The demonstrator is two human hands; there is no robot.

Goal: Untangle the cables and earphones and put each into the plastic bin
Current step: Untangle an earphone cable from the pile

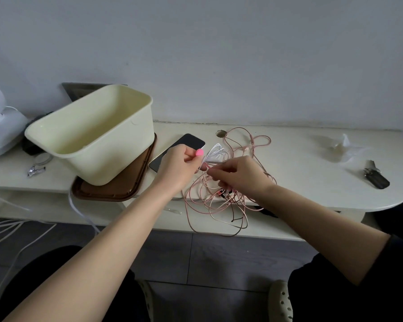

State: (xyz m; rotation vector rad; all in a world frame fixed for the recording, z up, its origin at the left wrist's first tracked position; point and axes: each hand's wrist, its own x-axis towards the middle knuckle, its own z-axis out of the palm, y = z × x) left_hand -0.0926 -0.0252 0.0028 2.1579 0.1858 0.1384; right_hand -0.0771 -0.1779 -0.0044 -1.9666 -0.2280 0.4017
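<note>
Looking down from the head camera, I see a pale grey wall filling the upper half. A cream table runs across beneath it, and grey floor tiles lie at 6 o'clock.

The cream plastic bin sits at 9 o'clock from the hands. It stands on a brown tray that juts over the table's near edge. A dark phone lies just beside the tray, partly hidden by my operator's left hand. Crumpled clear plastic and a dark key fob rest well apart at 3 o'clock.

Both hands meet near the middle of the table. The left hand has its fingers curled and its thumb pressed down, pinching the white cable. The right hand is narrowly closed, its fingertips pinching a strand of the pink cables.

The white cable is a small coil just at 12 o'clock from the fingertips. The pink cables are a loose knot of thin loops. They spread from a table hole at 12 o'clock, pass under the right hand and spill over the near edge at 6 o'clock. I cannot tell which strands are earphones.
</note>
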